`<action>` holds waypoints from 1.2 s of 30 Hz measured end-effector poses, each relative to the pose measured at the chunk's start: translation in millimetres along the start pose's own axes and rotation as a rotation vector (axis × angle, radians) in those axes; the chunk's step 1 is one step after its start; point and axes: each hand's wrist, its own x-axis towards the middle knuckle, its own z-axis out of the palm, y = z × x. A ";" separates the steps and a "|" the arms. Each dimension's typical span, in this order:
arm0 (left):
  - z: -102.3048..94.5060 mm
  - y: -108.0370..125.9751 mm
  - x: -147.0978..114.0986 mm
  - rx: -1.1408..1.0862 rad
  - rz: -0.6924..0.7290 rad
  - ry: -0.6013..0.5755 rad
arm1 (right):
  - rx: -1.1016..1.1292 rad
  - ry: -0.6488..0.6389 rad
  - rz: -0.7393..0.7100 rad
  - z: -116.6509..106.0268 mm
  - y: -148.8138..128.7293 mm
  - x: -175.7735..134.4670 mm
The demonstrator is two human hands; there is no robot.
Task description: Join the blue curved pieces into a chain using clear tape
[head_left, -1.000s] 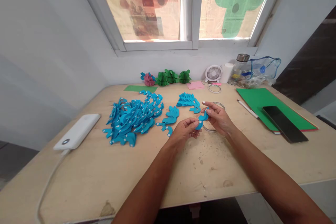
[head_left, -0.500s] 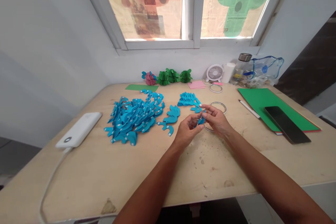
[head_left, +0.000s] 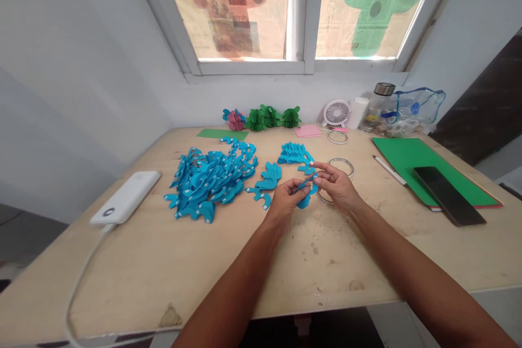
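Note:
Between my two hands is a blue paper cutout [head_left: 303,202] with curved edges, held just above the table. My left hand [head_left: 284,200] pinches its left side between thumb and fingers. The thumb and fingertips of my right hand [head_left: 336,184] are closed on its upper right edge. Beyond the hands lies a fanned row of blue cutouts [head_left: 294,153]. Left of my left hand sits a smaller cluster of blue cutouts [head_left: 269,176], and further left a large heap of them [head_left: 212,176], many bearing small white squares.
A roll of tape [head_left: 341,160] lies behind my right hand. To the right are green sheets [head_left: 399,160], a phone [head_left: 447,194] and a white pen [head_left: 389,169]. A white power bank [head_left: 126,197] with a cable stands left. Green paper figures [head_left: 269,117] and a small fan [head_left: 336,113] line the wall.
The blue cutout between my hands has turned and spread so more of it shows. Both hands remain in nearly the same place; the whole view has shifted slightly.

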 end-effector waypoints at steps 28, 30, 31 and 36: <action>-2.4 2.2 3.4 -0.081 -0.007 0.206 | -0.390 0.175 -0.377 7.0 0.0 -3.6; -2.3 2.3 2.9 -0.076 -0.003 0.218 | -0.497 0.144 -0.444 10.1 -1.4 -6.7; -2.1 2.5 2.4 -0.077 -0.005 0.217 | -0.552 0.124 -0.473 11.4 -2.1 -8.1; -0.8 3.5 0.5 -0.132 -0.036 0.196 | -0.769 0.087 -0.543 12.5 -2.6 -10.1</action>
